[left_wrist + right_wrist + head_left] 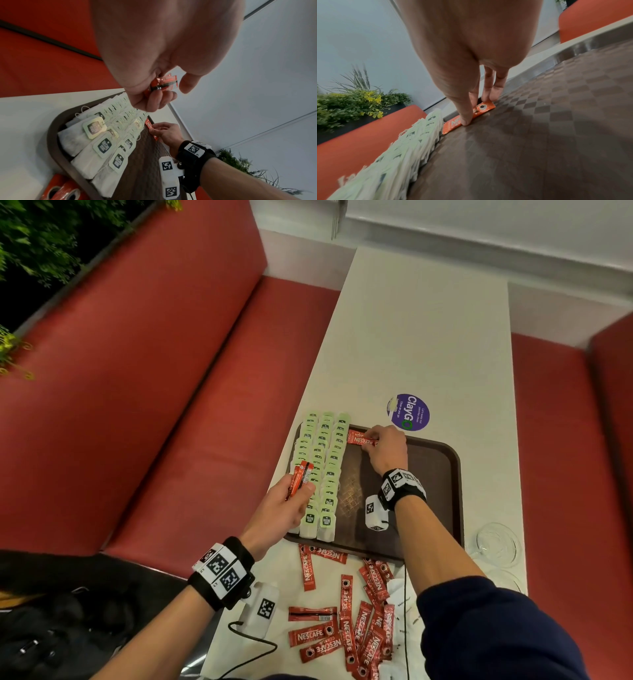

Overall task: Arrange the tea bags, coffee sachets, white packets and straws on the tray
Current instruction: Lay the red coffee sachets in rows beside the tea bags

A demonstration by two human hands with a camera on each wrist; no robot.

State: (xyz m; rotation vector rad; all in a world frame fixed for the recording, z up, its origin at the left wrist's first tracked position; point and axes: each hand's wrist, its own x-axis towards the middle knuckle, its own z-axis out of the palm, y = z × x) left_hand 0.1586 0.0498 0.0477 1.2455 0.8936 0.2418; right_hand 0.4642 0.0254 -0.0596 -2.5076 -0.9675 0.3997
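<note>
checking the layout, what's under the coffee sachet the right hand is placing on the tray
The coffee sachet lies flat on the bare brown tray at its far edge, beside the tea bags. The right hand fingers cover part of it, so anything beneath there is hidden.

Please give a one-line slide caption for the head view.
Right hand sets a coffee sachet on the tray; left hand holds spare sachets.
</note>
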